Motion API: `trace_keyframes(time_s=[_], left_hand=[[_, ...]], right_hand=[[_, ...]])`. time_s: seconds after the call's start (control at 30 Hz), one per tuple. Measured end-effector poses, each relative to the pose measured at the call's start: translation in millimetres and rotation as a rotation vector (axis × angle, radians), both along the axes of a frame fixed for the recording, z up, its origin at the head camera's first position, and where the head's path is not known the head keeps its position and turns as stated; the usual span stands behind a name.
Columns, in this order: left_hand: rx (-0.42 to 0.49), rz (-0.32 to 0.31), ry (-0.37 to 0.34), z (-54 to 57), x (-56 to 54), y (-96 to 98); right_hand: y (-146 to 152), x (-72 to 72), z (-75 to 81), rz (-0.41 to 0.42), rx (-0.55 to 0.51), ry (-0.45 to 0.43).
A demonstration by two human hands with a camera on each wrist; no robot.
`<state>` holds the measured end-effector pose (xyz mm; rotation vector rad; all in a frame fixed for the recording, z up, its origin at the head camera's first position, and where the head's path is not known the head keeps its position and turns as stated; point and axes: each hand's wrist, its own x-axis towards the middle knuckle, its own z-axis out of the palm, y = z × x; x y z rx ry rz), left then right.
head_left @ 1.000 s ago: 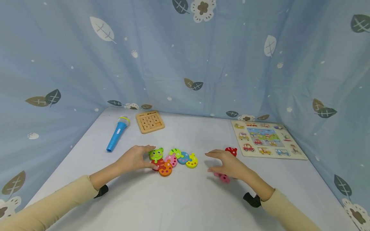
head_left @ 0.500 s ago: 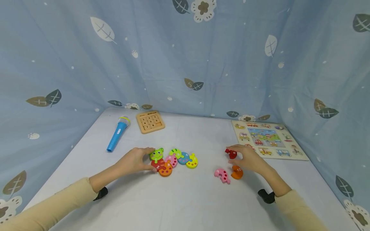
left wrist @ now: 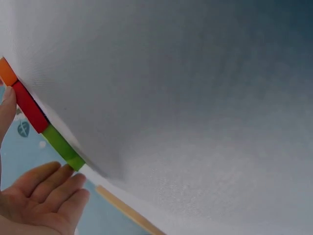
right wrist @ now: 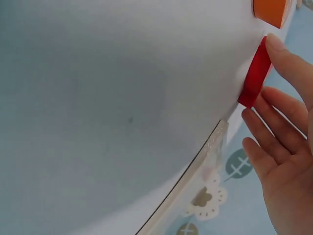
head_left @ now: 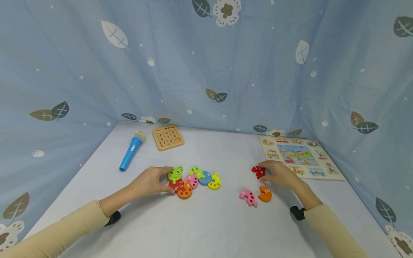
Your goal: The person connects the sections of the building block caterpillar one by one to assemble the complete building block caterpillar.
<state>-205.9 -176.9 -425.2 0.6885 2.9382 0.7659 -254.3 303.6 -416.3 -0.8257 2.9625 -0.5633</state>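
Note:
A joined row of colourful caterpillar puzzle pieces (head_left: 191,180) lies on the table, from a green smiling head (head_left: 175,174) and red piece 2 to a yellow piece (head_left: 214,181). My left hand (head_left: 149,181) holds its left end, thumb at red piece 2 (left wrist: 30,106), fingers by the green head (left wrist: 63,148). On the right, my right hand (head_left: 280,174) pinches a loose red puzzle piece (head_left: 259,172) marked 8 between thumb and fingers. The right wrist view shows this red piece (right wrist: 256,73) edge-on. Nearby lie a pink piece 9 (head_left: 248,197) and an orange piece 10 (head_left: 265,194).
A blue toy microphone (head_left: 130,153) and a wooden number slide puzzle (head_left: 168,137) lie at the back left. Behind my right hand is a picture puzzle board (head_left: 298,154) with vehicles. A blue leaf-print curtain (head_left: 180,68) rises behind the table.
My right hand has moved right from over the loose pieces, uncovering pink 9 and orange 10, and taken hold of red piece 8, which has turned slightly. The left hand stays in place.

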Motion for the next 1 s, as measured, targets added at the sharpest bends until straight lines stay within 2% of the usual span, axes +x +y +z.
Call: trace_keyframes(time_s=[0.17, 0.3, 0.57, 1.0], left_hand=[[0.002, -0.009, -0.002, -0.9, -1.2, 0.1], [0.006, -0.026, -0.005, 0.1, -3.0, -0.7], [0.015, -0.072, -0.006, 1.6, -9.4, -4.4], [-0.003, -0.096, -0.013, 0.4, -19.2, -7.9]], right_hand=[[0.3, -4.0, -4.0, 0.006, 0.016, -0.023], [-6.0, -2.9, -2.9, 0.007, -0.002, 0.001], [-35.2, 2.7, 12.9, 0.079, -0.067, 0.039], [-75.5, -3.4, 31.3, 0.179, -0.093, 0.018]])
